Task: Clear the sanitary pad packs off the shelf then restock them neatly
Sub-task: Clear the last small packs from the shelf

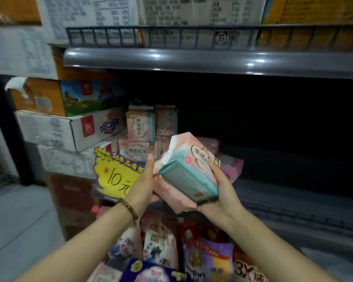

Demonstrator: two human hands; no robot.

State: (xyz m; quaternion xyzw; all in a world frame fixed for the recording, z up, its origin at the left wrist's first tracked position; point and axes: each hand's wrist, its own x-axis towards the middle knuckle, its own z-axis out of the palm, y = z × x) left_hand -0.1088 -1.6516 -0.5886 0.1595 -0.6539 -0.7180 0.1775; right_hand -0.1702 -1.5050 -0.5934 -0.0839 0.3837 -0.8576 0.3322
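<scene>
right hand curled around a tilted pad pack, left hand straight-fingered just beside it

A grey metal upper shelf with a rounded glossy front edge is seen across the top, and small bright patches of light are reflected on it. A dark wire guard rail is mounted above it. Beneath, a dark grey lower shelf board is left in deep shadow. White and orange cardboard cartons are stacked at left, above a pale grey floor.
</scene>
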